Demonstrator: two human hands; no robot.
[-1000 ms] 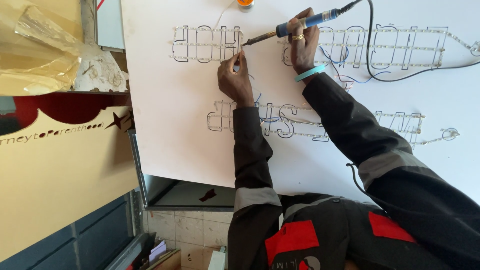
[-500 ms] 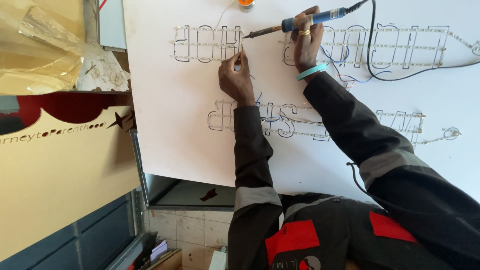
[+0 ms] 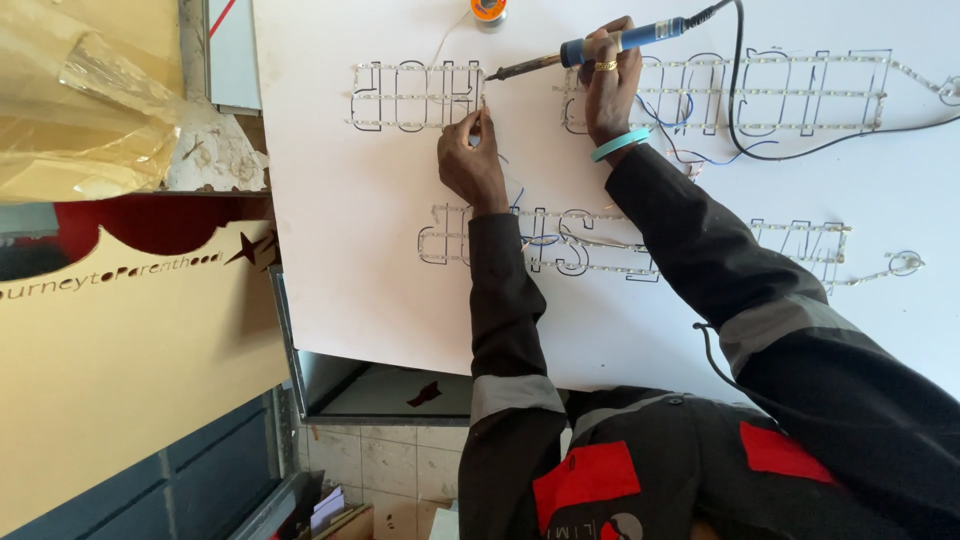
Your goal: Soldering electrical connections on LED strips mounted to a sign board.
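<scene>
Right hand (image 3: pixel 610 95): fingers curled tight around the blue handle of a soldering iron (image 3: pixel 590 52), held like a pen; a gold ring and a light blue wristband show on it.
Soldering iron: lies nearly level above the white board (image 3: pixel 340 260), its dark metal tip pointing left and ending just beside the upper row of light strips (image 3: pixel 415 97). Its black cord (image 3: pixel 745 110) loops down across the board and runs off to the right.
Left hand (image 3: pixel 472 160): fingers drawn together, fingertips pinching something thin at the right end of the upper left strip outline, just below the iron's tip. What is pinched is too small to tell.
Light strips: laid out as letter outlines in two rows on the board, linked by thin blue wires (image 3: pixel 700 150).
Solder spool (image 3: pixel 488 10): at the board's top edge, a fine wire trailing down from it.
Left of board: crumpled clear plastic (image 3: pixel 70 110) above a tan cut-out panel (image 3: pixel 120 370).
</scene>
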